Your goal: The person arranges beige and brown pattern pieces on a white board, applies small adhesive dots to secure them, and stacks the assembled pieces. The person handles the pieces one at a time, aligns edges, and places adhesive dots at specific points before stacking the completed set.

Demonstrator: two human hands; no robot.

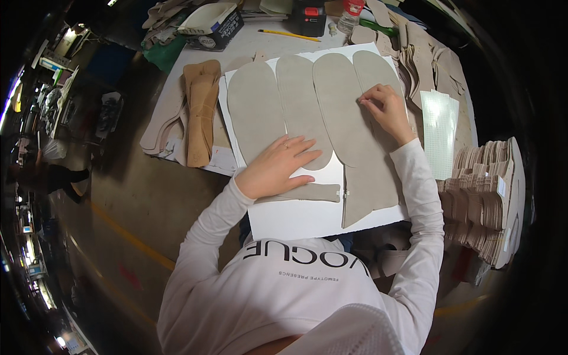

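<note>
At frame centre, the left hand lies spread over rounded grey cut pieces on a white board, while upper right of centre the right hand has thumb and fingertips together at the rightmost grey piece, pinching what I cannot tell.

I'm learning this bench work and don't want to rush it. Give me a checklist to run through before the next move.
1. Left hand flat over the grey pieces, fingers spread: ok.
2. Right hand at the right-hand grey pieces: ok.
3. Something pinched in the right hand: cannot tell.
4. White board beneath the grey pieces: ok.
5. Yellow pencil off the board: ok.
</note>
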